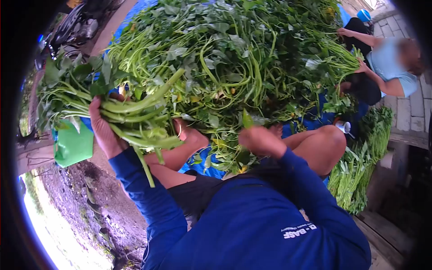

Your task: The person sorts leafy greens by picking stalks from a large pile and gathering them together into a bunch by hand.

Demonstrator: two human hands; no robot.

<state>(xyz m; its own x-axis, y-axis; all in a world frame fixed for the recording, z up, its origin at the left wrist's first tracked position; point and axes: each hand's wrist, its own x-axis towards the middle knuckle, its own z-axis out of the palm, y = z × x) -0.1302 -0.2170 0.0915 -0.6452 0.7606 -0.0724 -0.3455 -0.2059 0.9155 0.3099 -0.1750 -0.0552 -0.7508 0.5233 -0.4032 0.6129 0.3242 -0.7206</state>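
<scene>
A thick bunch of water spinach [135,110] is gripped in my left hand [105,126], out to the left. Its pale cut stem ends point right and down toward me, while its leaves fan out to the left. My right hand [262,140] is closed above my lap, near my bent knee. A small yellow-green leaf [247,119] sticks up from its fingers. In front of both hands spreads a large heap of loose water spinach [234,58], stems and leaves tangled together.
A blue tarp [216,173] shows under the heap. At left is a green bag [74,146], with a motorcycle [74,29] beyond. Another person [391,63] handles stems at right. Bundled greens [362,166] and a white cup [343,126] lie right of my knee.
</scene>
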